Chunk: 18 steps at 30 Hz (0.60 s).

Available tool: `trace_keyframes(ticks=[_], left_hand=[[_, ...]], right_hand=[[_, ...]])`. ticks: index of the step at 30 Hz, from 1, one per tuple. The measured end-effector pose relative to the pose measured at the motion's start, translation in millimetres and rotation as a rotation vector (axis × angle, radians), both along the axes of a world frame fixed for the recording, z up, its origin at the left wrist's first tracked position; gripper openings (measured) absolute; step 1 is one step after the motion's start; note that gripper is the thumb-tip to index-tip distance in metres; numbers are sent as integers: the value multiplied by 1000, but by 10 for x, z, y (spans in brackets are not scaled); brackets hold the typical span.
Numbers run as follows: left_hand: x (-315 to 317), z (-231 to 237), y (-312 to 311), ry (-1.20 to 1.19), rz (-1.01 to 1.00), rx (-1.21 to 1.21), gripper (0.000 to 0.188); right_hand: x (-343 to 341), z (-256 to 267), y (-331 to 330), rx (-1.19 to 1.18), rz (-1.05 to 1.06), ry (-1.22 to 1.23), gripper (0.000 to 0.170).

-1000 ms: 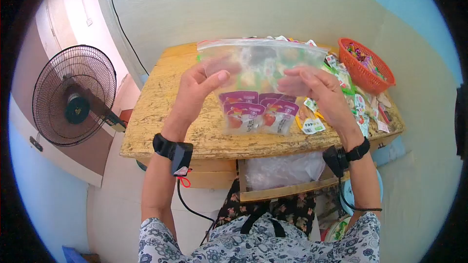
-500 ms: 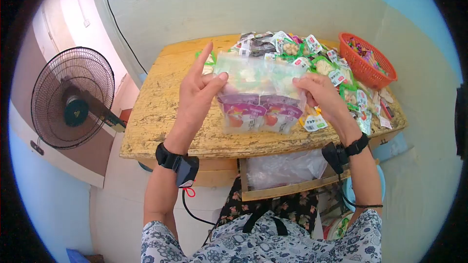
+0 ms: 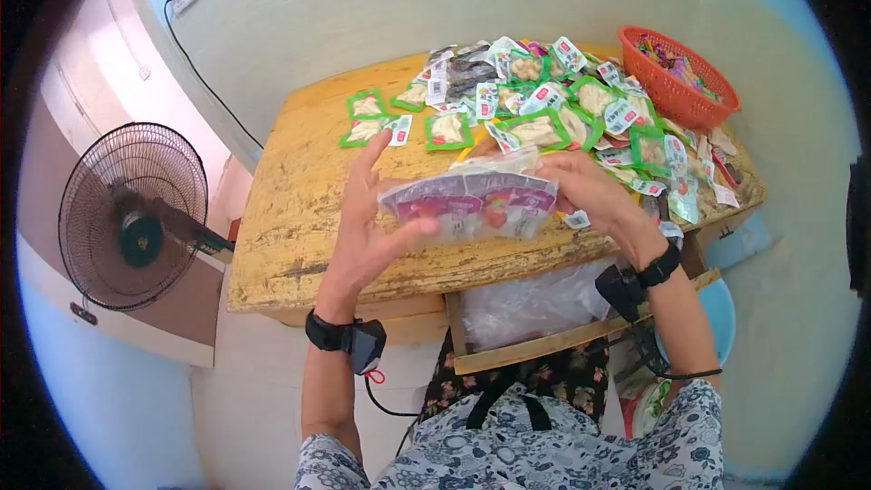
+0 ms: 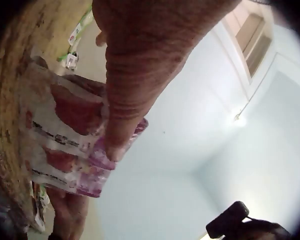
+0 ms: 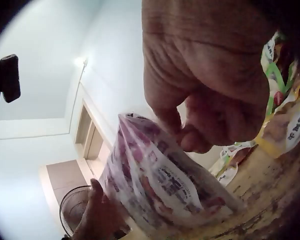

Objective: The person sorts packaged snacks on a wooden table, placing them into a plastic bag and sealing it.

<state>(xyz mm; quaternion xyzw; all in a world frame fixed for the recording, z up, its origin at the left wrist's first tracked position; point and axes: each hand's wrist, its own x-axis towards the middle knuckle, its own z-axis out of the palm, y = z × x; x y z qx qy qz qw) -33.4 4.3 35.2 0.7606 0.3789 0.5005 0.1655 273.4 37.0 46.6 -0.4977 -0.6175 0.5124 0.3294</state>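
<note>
A clear plastic bag with purple-and-white packets [image 3: 472,204] inside is held above the front of the table, its upper part folded back. The right hand [image 3: 594,191] pinches the bag's right end; in the right wrist view its curled fingers [image 5: 210,120] are at the bag's edge. At the bag's left side the left hand [image 3: 367,231] has its index finger raised and its thumb against the packets. The left wrist view shows that thumb [image 4: 121,135] on the purple part of the bag [image 4: 70,135].
Many green-edged and white food packets [image 3: 535,132] cover the back and right of the wooden table [image 3: 299,209]. A red basket [image 3: 680,100] of small wrapped items stands at the back right. Below, an open drawer [image 3: 544,354] holds clear plastic. A fan [image 3: 136,218] is on the left.
The bag's raised upper part has folded down, and the bag is now shorter and tilted. The left hand has opened wider beside it. More packets on the table have come into view.
</note>
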Motion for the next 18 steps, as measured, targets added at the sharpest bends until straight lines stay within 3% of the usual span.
trace_keyframes(ticks=[3,6,7,9,12,15,18], left_hand=[[79,-153,-60,-125,-46,-183,35],[63,-235,-101,-184,-54,-442,31],[57,-247,-114,-186,-51,-542,29],[58,-395,-89,-245,-71,-519,25],[70,-336,-110,-123,-60,-551,22],[59,-311,-117,-59,-73,-593,22],[54,-361,-112,-96,-84,-610,22]], right_hand=[[2,50,-79,109,-52,-137,31],[57,78,-54,374,-295,-38,30],[43,136,-69,519,-313,-44,29],[-18,347,-138,809,-349,-56,30],[-204,509,-230,1082,-35,-231,34],[-371,496,-184,1100,207,-392,35],[-476,701,-162,701,459,-696,34]])
